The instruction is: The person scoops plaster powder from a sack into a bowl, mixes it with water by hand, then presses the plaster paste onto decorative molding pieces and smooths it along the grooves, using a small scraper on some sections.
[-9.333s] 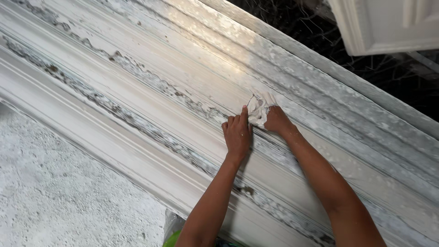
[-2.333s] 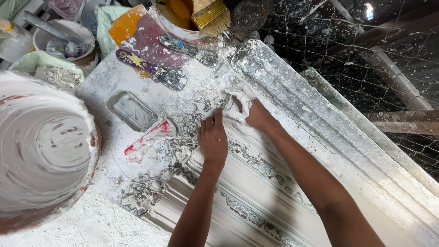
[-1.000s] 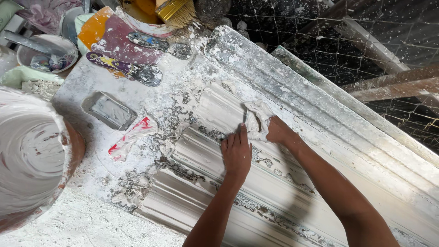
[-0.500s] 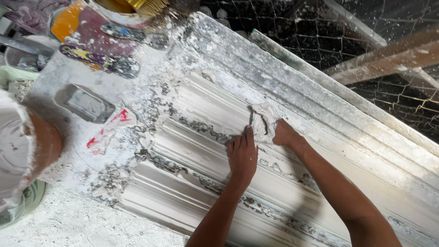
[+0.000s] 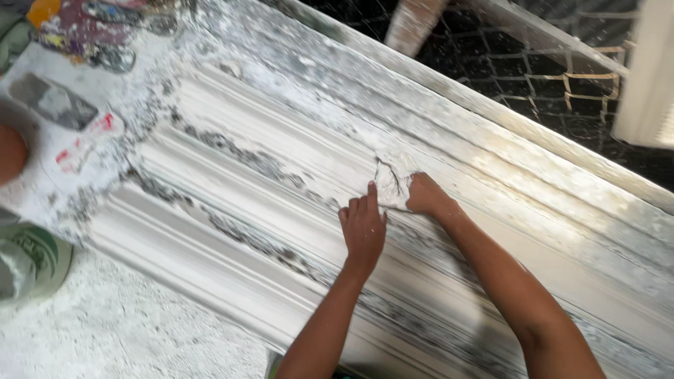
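Observation:
A long white plaster cornice moulding (image 5: 232, 203) with ridges and grooves runs diagonally from upper left to lower right. My right hand (image 5: 427, 196) grips a crumpled white rag (image 5: 393, 179) and presses it onto the moulding's middle groove. My left hand (image 5: 364, 228) lies flat beside it, fingers together, pressing on the moulding surface just left of the rag and touching its edge. Grey dirty streaks run along the grooves.
A grey metal trowel (image 5: 53, 102) and a red-stained white scrap (image 5: 81, 144) lie on the plaster-covered bench at upper left. A green-and-white bag (image 5: 28, 260) sits at the left edge. Wire mesh (image 5: 562, 84) lies beyond the moulding's far edge.
Both hands with the rag have travelled along the moulding away from its left end; the bowl and tools have slid out toward the left edge of view.

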